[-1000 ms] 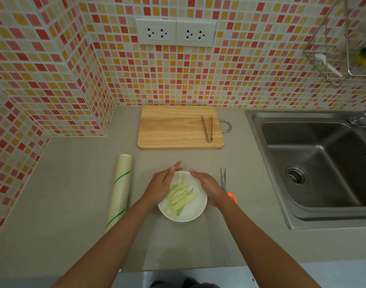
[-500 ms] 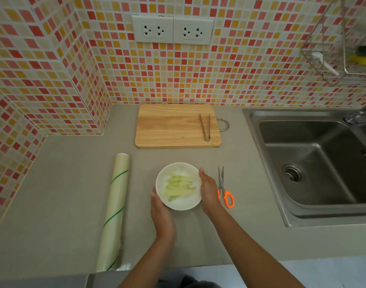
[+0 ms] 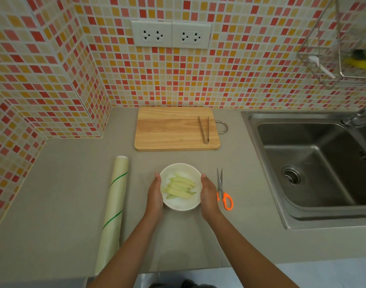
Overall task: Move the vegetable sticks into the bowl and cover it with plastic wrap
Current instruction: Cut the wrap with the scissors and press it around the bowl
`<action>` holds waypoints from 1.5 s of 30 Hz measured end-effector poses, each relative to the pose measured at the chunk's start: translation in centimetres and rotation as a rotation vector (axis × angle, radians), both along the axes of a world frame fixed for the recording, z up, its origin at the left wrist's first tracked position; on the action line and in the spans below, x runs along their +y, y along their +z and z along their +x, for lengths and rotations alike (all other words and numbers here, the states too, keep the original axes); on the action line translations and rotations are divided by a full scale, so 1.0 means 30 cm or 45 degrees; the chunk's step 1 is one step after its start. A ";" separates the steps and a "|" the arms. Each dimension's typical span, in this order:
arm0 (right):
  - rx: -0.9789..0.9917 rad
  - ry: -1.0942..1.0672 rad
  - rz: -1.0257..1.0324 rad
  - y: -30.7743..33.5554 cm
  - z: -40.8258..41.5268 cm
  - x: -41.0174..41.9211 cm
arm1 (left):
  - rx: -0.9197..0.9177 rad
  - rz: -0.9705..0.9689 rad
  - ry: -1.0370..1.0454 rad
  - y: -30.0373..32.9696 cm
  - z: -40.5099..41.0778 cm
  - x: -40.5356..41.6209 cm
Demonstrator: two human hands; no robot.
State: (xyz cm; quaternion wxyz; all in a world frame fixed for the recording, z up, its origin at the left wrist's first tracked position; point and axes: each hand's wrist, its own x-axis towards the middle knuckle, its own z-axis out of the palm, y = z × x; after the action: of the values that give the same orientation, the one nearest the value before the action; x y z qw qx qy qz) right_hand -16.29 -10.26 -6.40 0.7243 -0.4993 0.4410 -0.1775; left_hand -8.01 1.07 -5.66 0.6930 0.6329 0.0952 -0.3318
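**Vegetable sticks in the bowl, hands cupping its sides**

Vegetable sticks (image 3: 181, 185), pale green and yellowish, lie piled roughly side by side in the white bowl (image 3: 179, 204), which sits on the desk (image 3: 53, 194) near its front edge. I see a glossy, faintly wrinkled sheen across the bowl's top that looks like plastic film. My left hand (image 3: 155, 194) presses flat against the bowl's left wall and my right hand (image 3: 208, 194) against the right wall, fingers straight and together, holding the bowl between them. The plastic wrap roll (image 3: 113, 208) lies to the left, well apart. Orange-handled scissors (image 3: 222, 190) lie just beside my right hand. Behind, metal tongs (image 3: 204, 129) rest on the wooden cutting board (image 3: 169, 129). The steel sink (image 3: 315, 169) is on the right.
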 end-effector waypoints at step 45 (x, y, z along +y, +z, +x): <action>-0.128 0.350 -0.001 0.086 0.027 -0.114 | -0.008 -0.034 0.129 0.030 0.039 -0.023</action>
State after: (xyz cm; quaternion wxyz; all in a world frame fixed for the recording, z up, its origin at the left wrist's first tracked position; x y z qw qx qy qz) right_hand -15.48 -13.69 -3.80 0.7628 -0.5458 0.3315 -0.1015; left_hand -6.83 0.38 -4.75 0.7177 0.6189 0.1206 -0.2956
